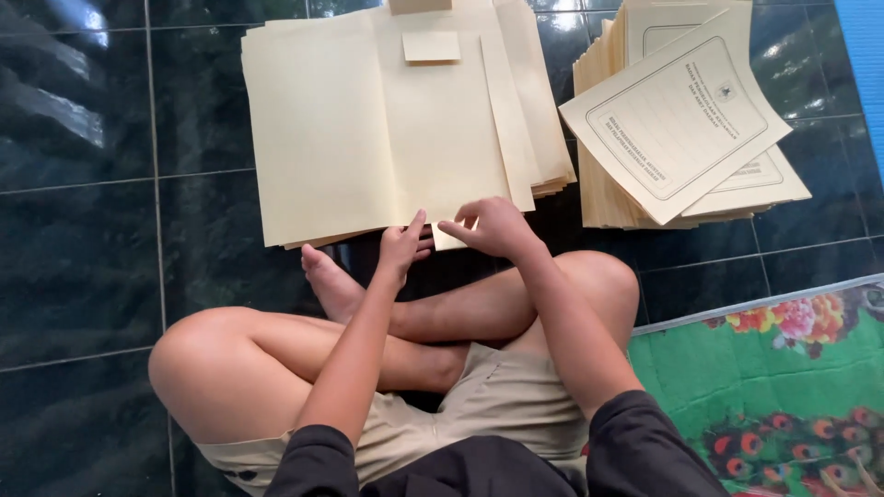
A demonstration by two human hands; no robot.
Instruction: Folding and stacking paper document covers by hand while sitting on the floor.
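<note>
I sit cross-legged on a dark tiled floor. Before my knees lies a stack of unfolded cream paper folders [368, 129], flaps open. My left hand [402, 245] rests at the near edge of the top sheet, forefinger and thumb touching the paper. My right hand [493, 225] pinches the bottom flap [448, 237] of that same sheet at its near edge, fingers curled over it. A small cream tab [431, 46] lies on the upper part of the sheet.
At the right stands a second stack of folded cream folders [686, 120] with printed frames on top, the top one askew. A green flowered mat [764, 387] lies at the lower right. A blue strip [861, 55] runs along the right edge.
</note>
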